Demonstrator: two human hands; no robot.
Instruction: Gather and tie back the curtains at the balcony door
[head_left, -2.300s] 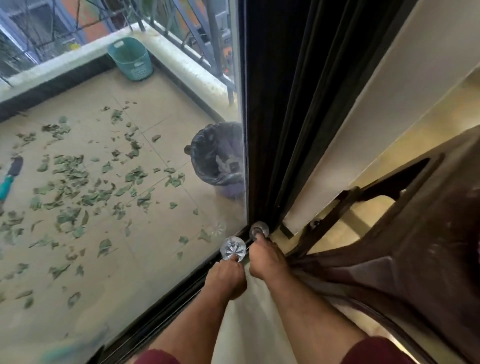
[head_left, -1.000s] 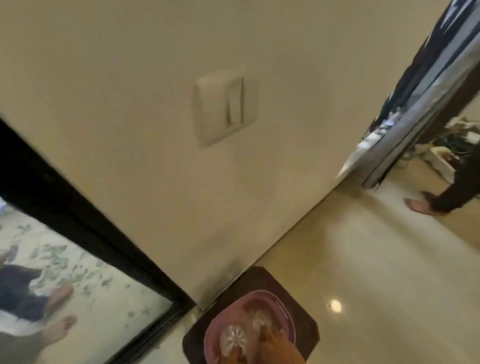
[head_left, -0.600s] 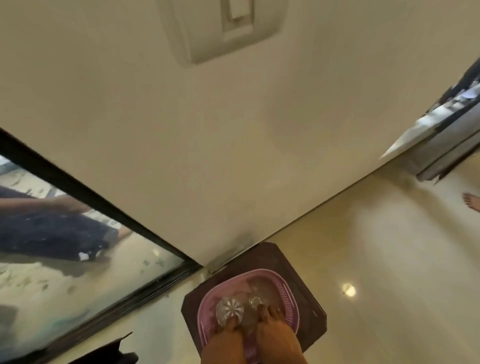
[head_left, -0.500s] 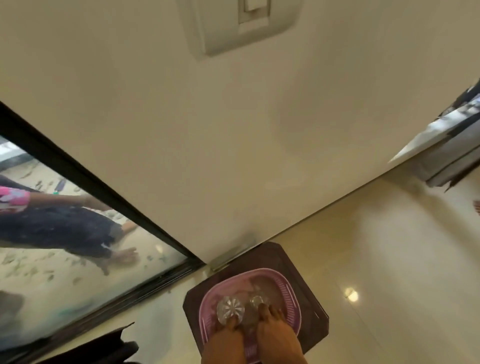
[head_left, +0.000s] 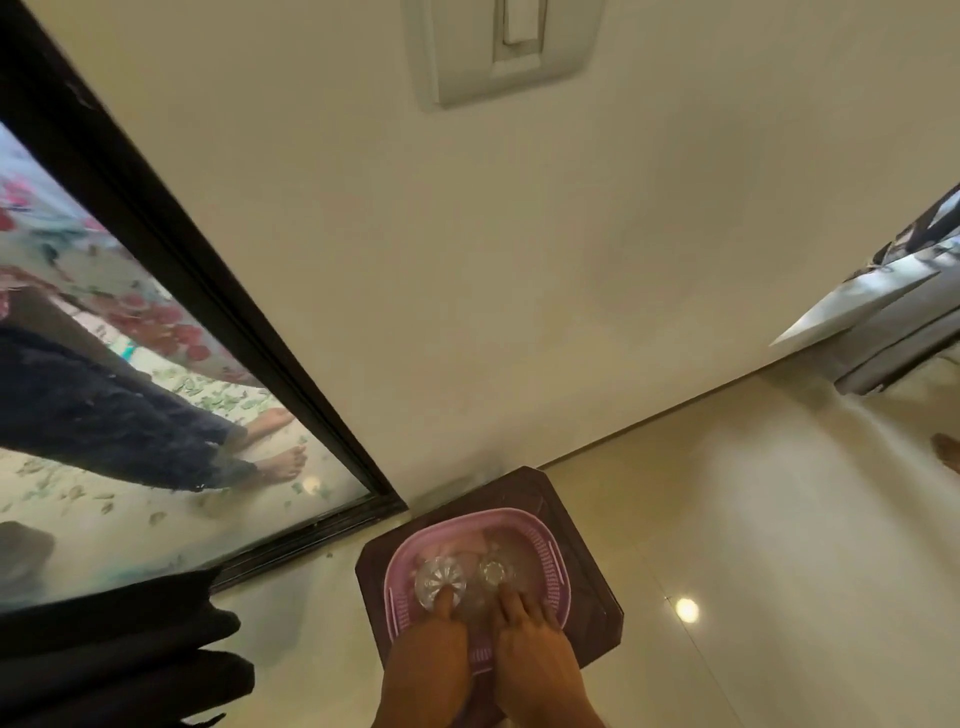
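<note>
Down at six o'clock in the head view, the left hand (head_left: 434, 652) and right hand (head_left: 535, 647) reach into a pink slotted basket (head_left: 553, 558) that sits on a dark brown stool (head_left: 587, 587). The left hand's fingers touch a faceted clear crystal knob (head_left: 439, 582); the right hand's fingers rest by a smaller crystal knob (head_left: 493, 571). Whether either hand grips its knob cannot be told. At nine o'clock the black-framed balcony door (head_left: 218, 312) shows another person's bare feet (head_left: 280, 462) among scattered leaves. A wall switch (head_left: 506, 44) sits at twelve o'clock. Dark fabric (head_left: 119, 654) hangs at seven o'clock.
</note>
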